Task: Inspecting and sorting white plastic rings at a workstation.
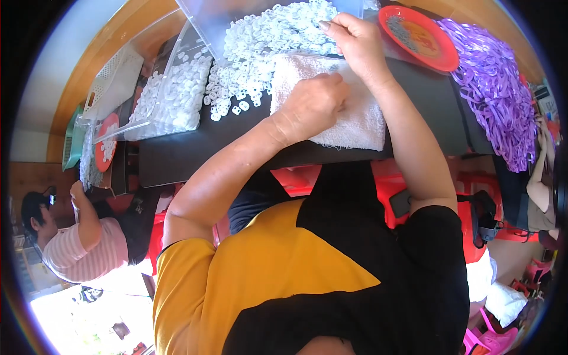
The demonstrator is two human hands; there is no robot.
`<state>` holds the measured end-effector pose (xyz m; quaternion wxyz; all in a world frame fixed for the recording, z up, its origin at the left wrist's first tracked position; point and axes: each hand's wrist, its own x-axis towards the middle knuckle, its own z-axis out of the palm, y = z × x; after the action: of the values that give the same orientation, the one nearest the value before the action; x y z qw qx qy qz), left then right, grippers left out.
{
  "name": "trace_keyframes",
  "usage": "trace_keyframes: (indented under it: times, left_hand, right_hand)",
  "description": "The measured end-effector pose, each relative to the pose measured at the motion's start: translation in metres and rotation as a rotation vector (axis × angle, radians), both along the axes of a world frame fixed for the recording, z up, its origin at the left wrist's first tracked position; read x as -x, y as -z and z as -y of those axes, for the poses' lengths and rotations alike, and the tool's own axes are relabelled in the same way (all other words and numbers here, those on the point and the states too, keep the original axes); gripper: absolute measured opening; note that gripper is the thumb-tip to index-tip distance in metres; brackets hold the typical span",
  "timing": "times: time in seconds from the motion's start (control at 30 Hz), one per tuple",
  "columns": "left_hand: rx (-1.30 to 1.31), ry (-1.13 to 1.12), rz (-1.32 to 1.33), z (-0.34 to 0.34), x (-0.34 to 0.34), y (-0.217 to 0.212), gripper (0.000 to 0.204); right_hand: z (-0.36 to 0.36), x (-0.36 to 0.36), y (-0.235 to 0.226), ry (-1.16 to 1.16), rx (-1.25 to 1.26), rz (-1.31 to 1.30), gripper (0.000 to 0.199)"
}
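Note:
My left hand (pixel 313 102) is closed over a folded pinkish-white towel (pixel 362 127) on the dark table. Whatever its curled fingers hold, if anything, is hidden. Farther off and to the right, my right hand (pixel 360 48) is raised with thumb and fingers pinched together. Its fingertips are at the right edge of a heap of small white plastic pieces with holes (pixel 260 36); anything between them is too small to make out. The heap spreads out of a tipped clear plastic box (pixel 204 32) down to the left side of the towel.
A clear bin (pixel 142 125) of white pieces stands left. At the far right are a red dish (pixel 454 56) with small grey parts and a heap of purple straps (pixel 491 89). People sit at both sides. Another red dish (pixel 99 142) lies far left.

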<state>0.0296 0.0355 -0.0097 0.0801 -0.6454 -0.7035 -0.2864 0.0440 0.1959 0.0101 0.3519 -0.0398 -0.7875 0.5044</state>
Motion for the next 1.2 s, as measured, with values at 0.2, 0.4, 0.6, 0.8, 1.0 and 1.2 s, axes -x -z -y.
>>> trace_keyframes:
  times: [0.2, 0.4, 0.6, 0.8, 1.0, 1.2]
  left_hand:
    - [-0.054, -0.232, 0.986, 0.02, 0.019, -0.026, 0.01]
    - [-0.257, -0.221, 1.324, 0.034, 0.041, -0.024, 0.012]
    - [-0.368, -0.16, 1.364, 0.039, 0.038, -0.017, 0.019]
    - [-0.404, -0.173, 1.317, 0.041, 0.037, -0.02, 0.026]
    - [-0.412, -0.224, 1.22, 0.04, 0.035, -0.017, 0.03]
    - [-0.431, -0.256, 1.111, 0.04, 0.032, -0.014, 0.032]
  right_hand:
    - [-0.001, -0.005, -0.007, -0.08, -0.038, -0.061, 0.021]
    - [0.015, -0.009, -0.011, -0.155, -0.008, -0.024, 0.015]
    - [0.017, -0.008, -0.009, -0.203, 0.001, 0.043, 0.011]
    - [0.021, -0.011, -0.01, -0.345, -0.065, 0.136, 0.009]
    - [0.029, -0.012, -0.008, -0.434, -0.202, 0.168, 0.009]
    - [0.024, -0.012, -0.01, -0.466, -0.128, 0.347, 0.008]
